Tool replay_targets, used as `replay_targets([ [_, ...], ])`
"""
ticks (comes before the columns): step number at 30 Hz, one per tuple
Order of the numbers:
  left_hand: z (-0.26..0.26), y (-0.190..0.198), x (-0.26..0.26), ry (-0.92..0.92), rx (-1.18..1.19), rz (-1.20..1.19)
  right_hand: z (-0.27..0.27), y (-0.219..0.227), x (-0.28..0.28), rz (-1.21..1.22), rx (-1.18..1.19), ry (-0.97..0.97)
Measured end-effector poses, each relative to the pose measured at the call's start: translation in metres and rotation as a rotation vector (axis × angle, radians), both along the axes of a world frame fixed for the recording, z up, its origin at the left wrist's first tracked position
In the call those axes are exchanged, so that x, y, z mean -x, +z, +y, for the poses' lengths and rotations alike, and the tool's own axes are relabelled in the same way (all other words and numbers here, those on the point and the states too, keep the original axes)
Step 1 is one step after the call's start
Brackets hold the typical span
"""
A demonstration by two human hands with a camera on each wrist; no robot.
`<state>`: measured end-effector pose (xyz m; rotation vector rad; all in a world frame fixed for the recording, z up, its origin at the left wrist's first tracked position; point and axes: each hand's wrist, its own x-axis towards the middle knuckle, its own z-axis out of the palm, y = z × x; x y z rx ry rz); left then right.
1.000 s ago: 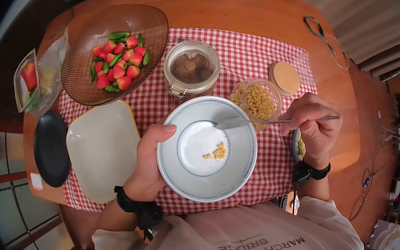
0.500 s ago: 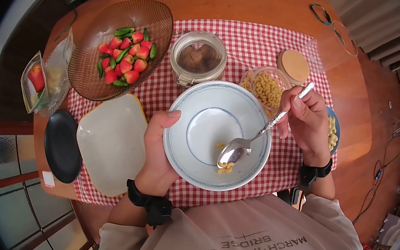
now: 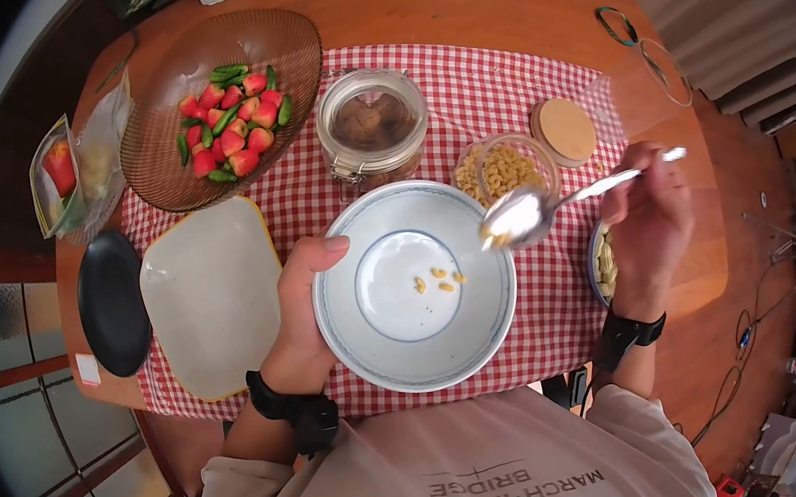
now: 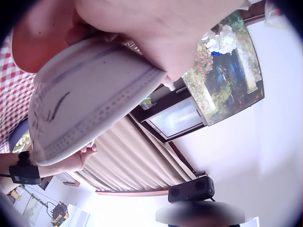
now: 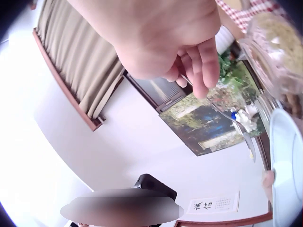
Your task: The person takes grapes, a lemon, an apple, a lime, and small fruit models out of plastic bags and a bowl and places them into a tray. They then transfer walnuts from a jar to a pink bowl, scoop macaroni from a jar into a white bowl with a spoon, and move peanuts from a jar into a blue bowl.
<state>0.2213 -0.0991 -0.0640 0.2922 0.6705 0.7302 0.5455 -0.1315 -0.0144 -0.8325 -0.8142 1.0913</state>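
The left hand (image 3: 302,306) grips the left side of a white bowl (image 3: 362,354), its thumb over the rim; several small yellow pasta pieces (image 3: 445,287) lie inside. In the right hand (image 3: 655,230) a metal spoon (image 3: 522,216) is pinched by its handle, with a little yellow at its tip, above the bowl's right rim. Behind the spoon stands an open clear container of pasta (image 3: 508,170). The left wrist view shows the outside of the bowl (image 4: 90,94) under the left hand (image 4: 142,28). Fingers of the right hand (image 5: 165,42) hold the spoon (image 5: 248,144) in the right wrist view.
A lidded glass jar (image 3: 372,126) stands behind the bowl. Left are a rectangular plate (image 3: 214,303), a black oval plate (image 3: 113,306) and a brown glass dish (image 3: 149,151) of red and green pieces. Right are a round wooden lid (image 3: 566,131) and a small dish (image 3: 604,265).
The spoon has risen from inside the bowl and moved right, toward the pasta container. Pasta pieces in the bowl lie more spread out. The left hand keeps its grip on the bowl.
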Motion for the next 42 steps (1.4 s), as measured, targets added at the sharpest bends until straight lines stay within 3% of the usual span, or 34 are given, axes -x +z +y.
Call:
replay_targets([
  [2, 0.000, 0.000, -0.001, 0.015, 0.001, 0.012, -0.002, 0.005, -0.003, -0.026, -0.109, -0.117],
  [4, 0.000, 0.002, -0.003, 0.025, 0.008, 0.026, -0.005, 0.007, -0.004, -0.538, -0.285, -0.365],
  [5, 0.000, 0.003, -0.004, 0.041, 0.013, 0.040, -0.007, 0.009, -0.003, -0.539, -0.283, -0.367],
  [7, 0.000, 0.002, -0.005, 0.040, 0.000, 0.051, -0.013, 0.012, 0.002, -0.919, -0.430, -0.389],
  [9, 0.002, 0.001, -0.005, 0.042, -0.014, 0.062, -0.016, 0.010, 0.006, -0.807, -0.457, -0.322],
  [12, 0.006, -0.002, -0.001, -0.016, -0.039, 0.003, -0.019, 0.002, 0.017, -0.412, -0.340, 0.064],
  [15, 0.008, 0.002, 0.002, -0.076, -0.039, 0.066, -0.011, 0.001, 0.031, -0.558, -0.293, 0.238],
  [19, 0.009, 0.013, 0.000, -0.063, -0.034, 0.022, -0.009, -0.003, 0.026, -0.466, -0.273, 0.386],
  [21, 0.010, 0.015, 0.000, -0.064, -0.041, 0.024, -0.008, -0.004, 0.021, -0.488, -0.305, 0.386],
  [24, 0.010, 0.025, 0.000, -0.036, -0.047, -0.008, -0.009, -0.005, 0.024, -0.455, -0.251, 0.155],
  [28, 0.010, 0.026, 0.003, 0.007, -0.041, -0.007, -0.006, -0.011, 0.019, -0.493, -0.263, 0.182],
  [31, 0.009, 0.030, 0.005, 0.059, -0.056, 0.047, -0.007, -0.016, 0.021, -0.383, -0.249, 0.286],
  [35, 0.007, 0.034, 0.004, 0.130, -0.064, 0.167, -0.012, -0.018, 0.029, -0.191, -0.049, 0.338],
  [39, 0.007, 0.030, 0.005, 0.132, -0.065, 0.130, -0.012, -0.017, 0.040, 0.008, 0.179, 0.349],
  [42, 0.004, 0.030, 0.002, 0.114, -0.075, 0.107, -0.012, -0.016, 0.047, 0.029, 0.243, 0.359],
])
